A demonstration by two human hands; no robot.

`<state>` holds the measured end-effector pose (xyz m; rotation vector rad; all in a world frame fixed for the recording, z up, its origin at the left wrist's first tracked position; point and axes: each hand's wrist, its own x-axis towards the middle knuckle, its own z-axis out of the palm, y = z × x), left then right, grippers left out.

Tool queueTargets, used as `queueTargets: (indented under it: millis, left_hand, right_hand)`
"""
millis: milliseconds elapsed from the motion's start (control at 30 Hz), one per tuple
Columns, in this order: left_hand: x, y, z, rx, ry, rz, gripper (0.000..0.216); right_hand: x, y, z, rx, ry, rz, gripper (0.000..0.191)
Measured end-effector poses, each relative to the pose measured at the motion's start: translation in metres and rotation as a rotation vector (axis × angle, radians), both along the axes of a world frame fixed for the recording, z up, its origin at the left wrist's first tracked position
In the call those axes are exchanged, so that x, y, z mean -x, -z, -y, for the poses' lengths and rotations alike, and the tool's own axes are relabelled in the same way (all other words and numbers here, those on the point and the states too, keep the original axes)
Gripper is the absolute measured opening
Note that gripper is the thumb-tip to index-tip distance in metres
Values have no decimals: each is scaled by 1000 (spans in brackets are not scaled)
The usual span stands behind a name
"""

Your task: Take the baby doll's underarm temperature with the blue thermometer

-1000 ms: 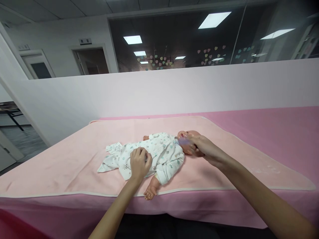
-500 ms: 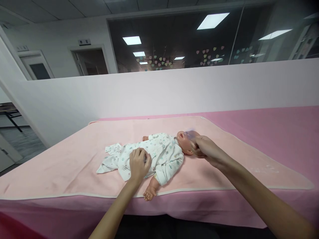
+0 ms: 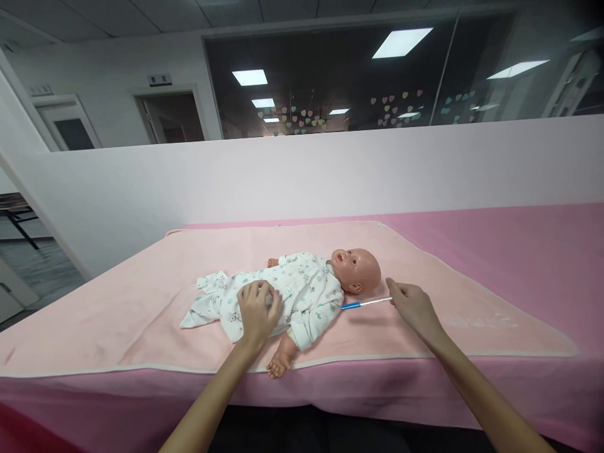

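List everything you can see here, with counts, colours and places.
Draped cloth: one, pink, foreground
Blanket: one, peach, on draped cloth
Baby doll: one, brownish, on blanket
Patterned outfit: one, white, on doll
Slim stick: one, white and blue, near doll's shoulder
Partition: one, white, behind blanket
Window: one, dark, above partition
Heart stickers: many, mixed, on window
Light panels: several, white, in window
Doors: several, white, left
Table: one, black-legged, far left
Left hand: one, at doll's torso
Right hand: one, holding stick

Palm of left hand (image 3: 257, 311) hidden, forearms (image 3: 218, 385) cut off below
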<state>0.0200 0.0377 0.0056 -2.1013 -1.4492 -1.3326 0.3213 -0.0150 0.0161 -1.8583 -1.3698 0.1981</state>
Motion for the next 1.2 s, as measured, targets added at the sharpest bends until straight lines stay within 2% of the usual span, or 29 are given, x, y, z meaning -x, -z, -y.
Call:
queueTargets:
  millis: [100,167,233,300,367,500,633,733,867,967,1067,1200]
  left_hand:
    - [-13,-19,3,-5,68,162,9]
    - [-31,-32,-1,43,210,242,13]
    - [-53,-40,-11,126,354,215,18]
    - [-75,-40,-25,200,398,96,22]
    - [-92,-33,-41,248,354,-19,24]
    - [-105,-17,-58,222,276,-181,24]
    - [-97,-12,-57,178,364,-222,21]
    - [-90,-14,-56,225,451,-191,20]
    - [-81,-19,-65,383,609,-44,19]
    - [-71,-25,-75,546,773,51,20]
    - [-65,-26,-82,614,832,120,20]
    - [-65,-19,-81,490,758,223,17]
  right_hand:
    - [-14,30,-8,182,10,89,53]
    - [-13,40,-14,271,40,188,52]
    - [-8,42,-19,327,94,316,49]
    - [-1,41,-24,356,147,444,46]
    - [4,40,-27,361,174,539,44]
    - [4,42,-31,328,182,609,40]
    - [4,43,-29,216,163,640,42]
    - [19,37,-25,40,86,616,46]
    - [59,21,-29,-249,-92,501,42]
    - [94,9,-42,-412,-143,295,26]
    - [118,3,-59,-448,-167,105,24]
    - [130,9,-76,-456,-205,4,30]
